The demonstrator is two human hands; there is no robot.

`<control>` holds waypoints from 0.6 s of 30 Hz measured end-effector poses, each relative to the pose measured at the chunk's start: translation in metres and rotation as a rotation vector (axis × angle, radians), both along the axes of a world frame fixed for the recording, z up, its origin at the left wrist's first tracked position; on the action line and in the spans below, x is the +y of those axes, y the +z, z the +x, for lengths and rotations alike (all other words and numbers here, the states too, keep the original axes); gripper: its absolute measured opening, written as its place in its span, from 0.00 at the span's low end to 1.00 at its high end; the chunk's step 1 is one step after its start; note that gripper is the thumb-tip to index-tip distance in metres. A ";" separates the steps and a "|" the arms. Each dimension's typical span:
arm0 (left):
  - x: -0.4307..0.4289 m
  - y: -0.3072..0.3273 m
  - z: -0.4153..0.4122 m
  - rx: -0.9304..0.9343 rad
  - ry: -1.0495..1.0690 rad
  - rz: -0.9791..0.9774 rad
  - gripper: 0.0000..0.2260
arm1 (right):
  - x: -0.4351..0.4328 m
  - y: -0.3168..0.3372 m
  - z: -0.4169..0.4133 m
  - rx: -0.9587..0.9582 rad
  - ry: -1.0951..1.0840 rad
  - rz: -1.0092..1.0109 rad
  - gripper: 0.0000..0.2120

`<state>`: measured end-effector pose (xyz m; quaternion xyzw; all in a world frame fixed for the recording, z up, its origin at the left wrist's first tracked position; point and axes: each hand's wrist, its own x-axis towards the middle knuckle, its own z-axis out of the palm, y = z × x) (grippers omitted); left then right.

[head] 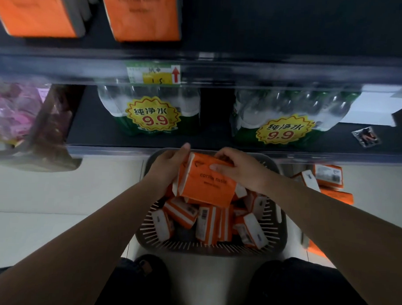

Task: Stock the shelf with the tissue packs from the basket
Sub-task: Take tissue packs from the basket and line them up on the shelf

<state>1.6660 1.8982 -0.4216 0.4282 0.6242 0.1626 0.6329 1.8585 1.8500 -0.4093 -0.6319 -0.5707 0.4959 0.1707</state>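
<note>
Left hand [170, 165]: clamped on the pack's left end, fingers curled under it and thumb raised along the far edge.
Pack [205, 184]: orange film wrap with white tissue showing at the left end. It is held tilted with its printed face up, above the basket and clear of the heap below.
Handling: likely light and soft. The film looks slick, and the block would dent under a hard squeeze, though nothing in it seems breakable.
Hold: best taken by the two short ends or across the broad faces, so the block stays square. A pinch on loose film alone could slip.
Right hand [238, 169]: clamped on the pack's right end, thumb pressed on the printed face and fingers hooked over the top edge.
Hands and pack: one hand on each side, both touching it. The pack lies between them and is all that keeps them apart.
Basket [282, 223]: dark and slatted, on the floor just below the lower shelf's edge. More packs lie jumbled inside it, directly under the held one.
Water [280, 123]: two bottle bundles with yellow price stickers sit on the lower shelf, just beyond the hands.
Shelf [291, 30]: a dark upper board well above the pack. Stocked packs [36, 12] in the same orange stand at its left end.
Floor packs [326, 177]: several lie loose to the right of the basket.
</note>
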 end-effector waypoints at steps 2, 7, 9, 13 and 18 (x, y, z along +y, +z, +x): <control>-0.001 0.013 0.000 -0.032 -0.045 0.041 0.36 | 0.001 0.011 0.001 0.005 -0.020 0.021 0.15; -0.004 0.040 0.000 -0.060 -0.146 0.069 0.41 | 0.002 0.039 0.002 -0.016 -0.049 0.100 0.13; -0.006 0.049 0.000 -0.083 -0.155 0.082 0.37 | 0.002 0.048 0.000 -0.030 -0.070 0.159 0.13; -0.006 0.070 0.000 -0.124 -0.082 0.121 0.32 | 0.002 0.067 -0.001 -0.035 -0.119 0.235 0.14; -0.005 0.103 0.000 -0.227 -0.021 0.149 0.43 | -0.001 0.094 0.003 -0.011 -0.234 0.326 0.21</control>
